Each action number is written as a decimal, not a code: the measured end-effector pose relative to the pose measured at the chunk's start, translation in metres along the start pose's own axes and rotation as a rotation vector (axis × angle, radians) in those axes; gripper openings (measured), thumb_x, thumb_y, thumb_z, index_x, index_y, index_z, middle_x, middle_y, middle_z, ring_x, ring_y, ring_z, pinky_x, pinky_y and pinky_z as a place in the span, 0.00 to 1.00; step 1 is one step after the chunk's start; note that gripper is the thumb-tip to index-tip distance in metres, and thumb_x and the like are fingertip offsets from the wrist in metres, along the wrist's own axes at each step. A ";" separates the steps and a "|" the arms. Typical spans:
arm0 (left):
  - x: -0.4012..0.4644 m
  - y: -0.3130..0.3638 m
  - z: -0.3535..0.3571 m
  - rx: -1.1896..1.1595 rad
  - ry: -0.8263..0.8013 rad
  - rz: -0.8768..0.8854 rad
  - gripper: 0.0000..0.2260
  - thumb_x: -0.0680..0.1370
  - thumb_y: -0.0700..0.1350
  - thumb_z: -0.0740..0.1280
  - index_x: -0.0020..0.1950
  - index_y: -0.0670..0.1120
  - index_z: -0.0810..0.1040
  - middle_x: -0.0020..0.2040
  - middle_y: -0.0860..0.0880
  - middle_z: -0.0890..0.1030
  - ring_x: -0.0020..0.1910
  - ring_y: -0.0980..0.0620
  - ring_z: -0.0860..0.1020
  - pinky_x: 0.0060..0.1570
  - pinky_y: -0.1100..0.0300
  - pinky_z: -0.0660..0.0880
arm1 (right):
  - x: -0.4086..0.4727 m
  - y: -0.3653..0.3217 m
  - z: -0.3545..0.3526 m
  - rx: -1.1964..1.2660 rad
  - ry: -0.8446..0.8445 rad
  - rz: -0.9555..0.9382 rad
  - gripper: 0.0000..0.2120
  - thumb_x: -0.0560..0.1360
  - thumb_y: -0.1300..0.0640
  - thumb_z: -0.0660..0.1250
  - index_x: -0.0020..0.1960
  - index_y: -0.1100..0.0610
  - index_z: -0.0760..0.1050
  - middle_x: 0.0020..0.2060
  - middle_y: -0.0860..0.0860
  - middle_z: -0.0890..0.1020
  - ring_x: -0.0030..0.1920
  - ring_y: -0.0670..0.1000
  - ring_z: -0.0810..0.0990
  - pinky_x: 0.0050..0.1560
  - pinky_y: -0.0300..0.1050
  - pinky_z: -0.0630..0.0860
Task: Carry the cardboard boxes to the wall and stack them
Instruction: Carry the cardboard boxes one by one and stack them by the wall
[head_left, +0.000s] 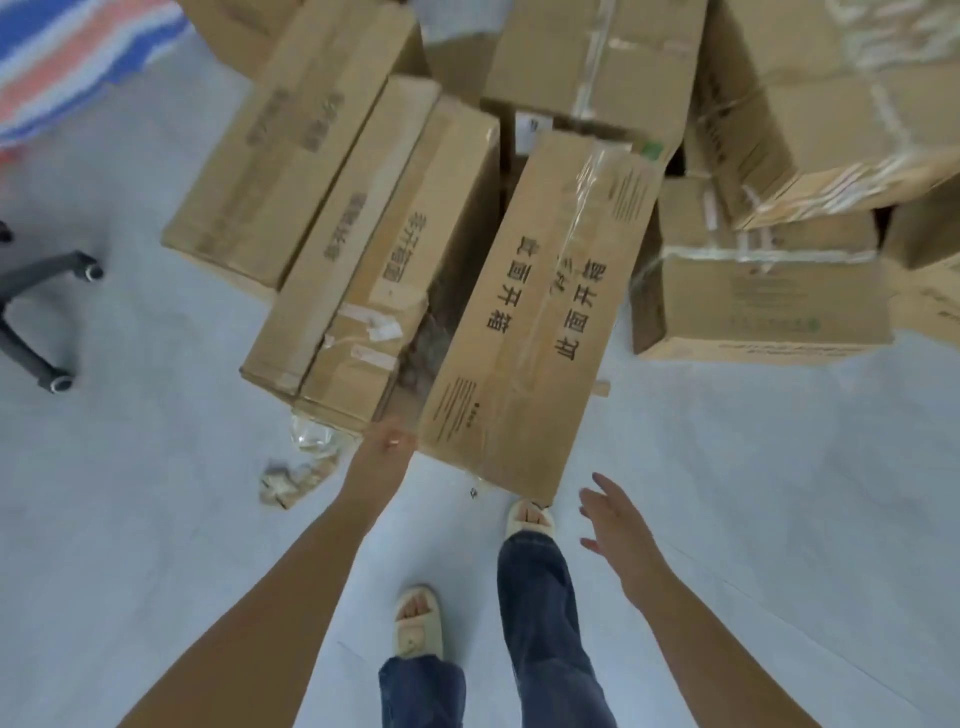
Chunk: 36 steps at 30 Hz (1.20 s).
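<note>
A: Which one are you taking?

B: The long cardboard box (535, 312), the 1 with black print and shiny tape on its upper face. It's tilted: far end propped against the pile of boxes (810, 130), near end low over the floor (156, 519), just in front of my right sandal (529, 519).

A: Your hands?

B: My left hand (384, 452) is at the near left corner of it. The fingers are tucked out of sight there, so I can't tell whether they hold it yet. My right hand (618, 525) is off it, beside the near right corner, fingers spread and relaxed, holding nothing.

A: Then I'd get that right hand under the right corner first, opposite the left 1. Lift from both corners together, I'd say; a box that long probably swings if you pull 1 side.

B: Toes are close under the edge too.

A: Step back a little. And watch the crumpled tape scraps (296, 475) by the neighbouring box (363, 291).
</note>
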<state>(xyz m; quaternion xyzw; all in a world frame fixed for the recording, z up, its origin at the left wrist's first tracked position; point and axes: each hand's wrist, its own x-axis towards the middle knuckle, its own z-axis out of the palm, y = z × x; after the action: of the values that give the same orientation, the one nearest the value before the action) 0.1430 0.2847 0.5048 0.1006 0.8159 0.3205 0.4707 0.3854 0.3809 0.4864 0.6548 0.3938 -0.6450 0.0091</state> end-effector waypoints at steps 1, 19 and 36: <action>0.023 -0.009 0.009 0.036 0.011 -0.048 0.11 0.79 0.45 0.62 0.60 0.44 0.75 0.57 0.44 0.76 0.56 0.47 0.75 0.52 0.57 0.68 | 0.022 0.001 0.007 -0.008 -0.004 0.034 0.23 0.80 0.53 0.61 0.73 0.51 0.61 0.64 0.51 0.72 0.60 0.52 0.73 0.61 0.48 0.72; 0.066 -0.029 0.051 -0.084 -0.084 -0.085 0.13 0.80 0.51 0.62 0.64 0.52 0.74 0.56 0.54 0.81 0.55 0.58 0.78 0.52 0.66 0.74 | 0.054 0.021 0.026 0.131 0.049 0.065 0.22 0.81 0.46 0.57 0.73 0.46 0.59 0.58 0.42 0.71 0.59 0.49 0.70 0.61 0.55 0.71; -0.126 0.047 0.002 0.088 -0.111 -0.048 0.31 0.67 0.73 0.58 0.59 0.52 0.70 0.59 0.46 0.76 0.58 0.45 0.74 0.60 0.44 0.72 | -0.173 0.000 -0.001 0.312 0.386 -0.039 0.17 0.77 0.37 0.56 0.54 0.48 0.70 0.52 0.53 0.76 0.48 0.53 0.76 0.52 0.54 0.72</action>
<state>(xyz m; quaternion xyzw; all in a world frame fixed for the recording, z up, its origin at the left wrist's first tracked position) 0.2057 0.2633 0.6213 0.1192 0.8039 0.2668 0.5180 0.4111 0.2944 0.6341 0.7517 0.2964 -0.5609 -0.1800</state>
